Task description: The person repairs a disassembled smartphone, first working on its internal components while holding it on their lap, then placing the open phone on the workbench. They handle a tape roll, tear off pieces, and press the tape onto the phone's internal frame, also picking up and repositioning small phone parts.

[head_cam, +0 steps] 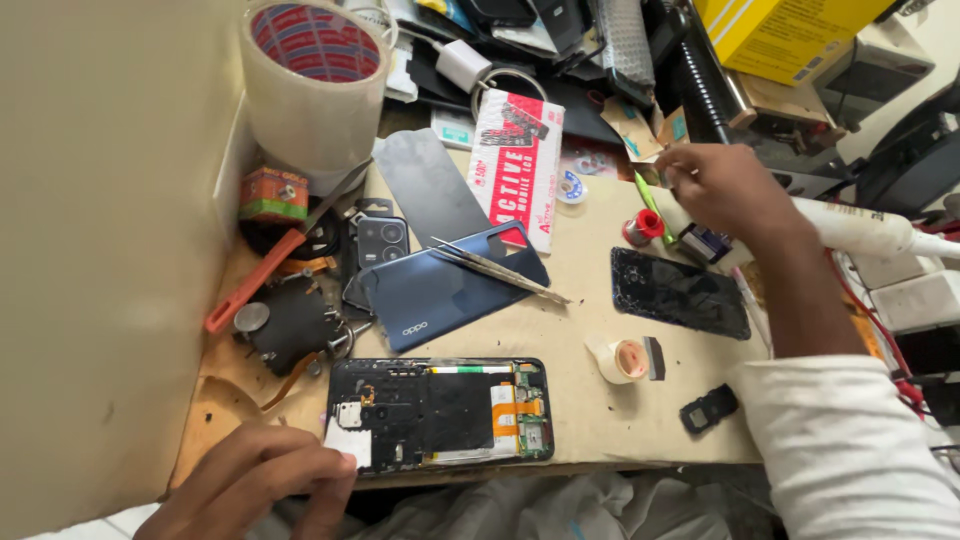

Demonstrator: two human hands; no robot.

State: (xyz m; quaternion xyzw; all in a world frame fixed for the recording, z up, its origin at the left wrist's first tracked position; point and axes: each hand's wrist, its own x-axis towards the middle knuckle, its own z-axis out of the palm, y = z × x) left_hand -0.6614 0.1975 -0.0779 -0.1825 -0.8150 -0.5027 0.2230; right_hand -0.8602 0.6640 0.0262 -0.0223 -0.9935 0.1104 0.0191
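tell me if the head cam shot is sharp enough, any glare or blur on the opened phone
Head view: the opened black phone with its exposed board is sharp and evenly lit, no glare; the dark blue glossy back cover shows only a soft sheen; the left hand at the phone's corner is slightly soft; the beige wall at left is blurred; edges bow from wide-angle distortion.
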